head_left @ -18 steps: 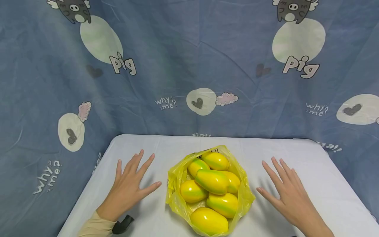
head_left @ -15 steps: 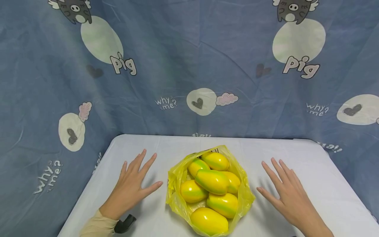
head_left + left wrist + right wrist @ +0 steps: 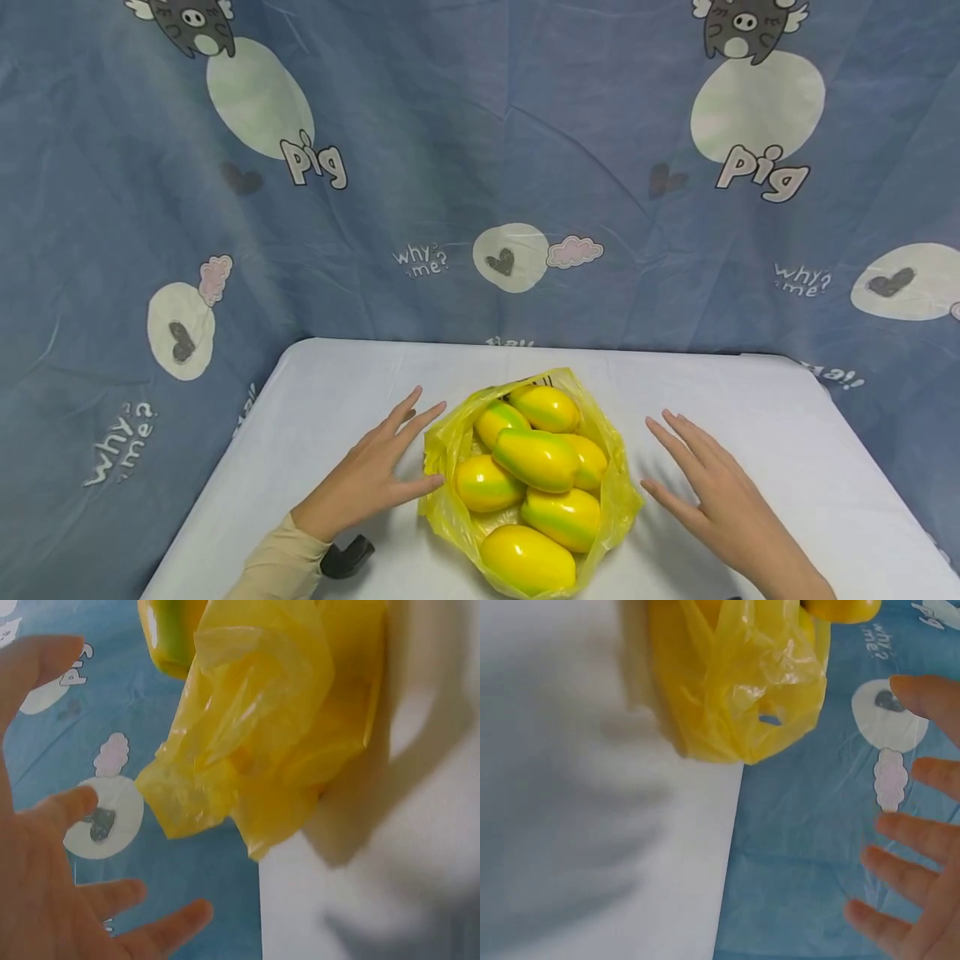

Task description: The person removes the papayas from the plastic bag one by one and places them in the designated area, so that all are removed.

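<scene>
A thin yellow plastic bag (image 3: 442,508) stands on the table with its mouth spread wide. Several glossy yellow-green mangoes (image 3: 536,460) lie inside it, one on top of the others. My left hand (image 3: 367,479) is at the bag's left rim, fingers spread and holding nothing; whether the thumb touches the plastic I cannot tell. In the left wrist view the crumpled side of the bag (image 3: 255,727) hangs beyond the fingers. To the right of the bag, my right hand (image 3: 712,500) hovers apart from it, fingers extended. The right wrist view shows the bag's handle side (image 3: 742,690).
A white-covered table (image 3: 360,367) lies under the bag. Behind it hangs a blue printed curtain (image 3: 480,167). A black wrist device (image 3: 347,557) sits at my left cuff.
My left hand has moved right, up to the bag's left rim. The right hand has shifted slightly left and its fingers have drawn closer together. Bag and mangoes stay in place.
</scene>
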`<state>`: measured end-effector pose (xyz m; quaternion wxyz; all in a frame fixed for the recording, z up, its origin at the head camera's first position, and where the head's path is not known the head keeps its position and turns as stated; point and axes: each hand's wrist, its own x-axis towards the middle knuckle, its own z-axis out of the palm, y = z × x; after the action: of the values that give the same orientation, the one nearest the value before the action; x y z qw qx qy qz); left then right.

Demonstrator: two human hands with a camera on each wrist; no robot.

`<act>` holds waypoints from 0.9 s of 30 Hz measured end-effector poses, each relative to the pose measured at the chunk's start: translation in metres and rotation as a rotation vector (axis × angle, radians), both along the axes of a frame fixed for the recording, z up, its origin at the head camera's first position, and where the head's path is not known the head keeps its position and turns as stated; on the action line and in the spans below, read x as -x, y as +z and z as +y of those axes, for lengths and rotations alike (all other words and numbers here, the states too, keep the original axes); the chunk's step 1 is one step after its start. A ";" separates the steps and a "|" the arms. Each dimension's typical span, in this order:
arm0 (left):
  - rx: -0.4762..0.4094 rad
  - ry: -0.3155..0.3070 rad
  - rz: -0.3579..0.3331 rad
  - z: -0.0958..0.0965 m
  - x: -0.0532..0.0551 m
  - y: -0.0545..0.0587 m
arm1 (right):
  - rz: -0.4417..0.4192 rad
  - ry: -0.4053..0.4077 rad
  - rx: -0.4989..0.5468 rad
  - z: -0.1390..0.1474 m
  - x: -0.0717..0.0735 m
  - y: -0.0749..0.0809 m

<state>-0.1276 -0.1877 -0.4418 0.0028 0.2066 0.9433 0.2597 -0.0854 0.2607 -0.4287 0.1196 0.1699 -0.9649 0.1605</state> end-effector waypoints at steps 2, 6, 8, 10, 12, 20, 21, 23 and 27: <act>-0.013 -0.031 -0.016 0.003 0.001 -0.002 | 0.034 0.024 0.010 -0.002 0.000 0.000; -0.038 -0.080 -0.048 0.008 0.004 -0.006 | 0.073 0.060 0.043 -0.007 0.001 0.001; -0.043 -0.098 -0.054 0.011 0.006 -0.010 | 0.068 0.069 0.066 -0.010 0.003 0.002; -0.049 -0.110 -0.072 0.014 0.007 -0.012 | 0.054 0.081 0.094 -0.014 0.005 0.003; -0.050 -0.116 -0.096 0.016 0.008 -0.014 | 0.039 0.101 0.115 -0.018 0.008 0.005; -0.031 -0.105 -0.163 0.020 0.009 -0.019 | 0.053 0.205 0.143 -0.029 0.016 0.006; -0.024 -0.106 -0.158 0.020 0.010 -0.020 | 0.059 0.215 0.143 -0.030 0.017 0.006; -0.010 -0.107 -0.144 0.020 0.010 -0.022 | 0.073 0.229 0.140 -0.033 0.019 0.005; -0.001 -0.102 -0.143 0.019 0.012 -0.022 | 0.083 0.256 0.150 -0.038 0.021 0.007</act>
<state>-0.1393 -0.1691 -0.4642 0.0833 0.2353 0.9289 0.2737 -0.1069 0.2231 -0.4220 0.1505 0.2884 -0.9149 0.2389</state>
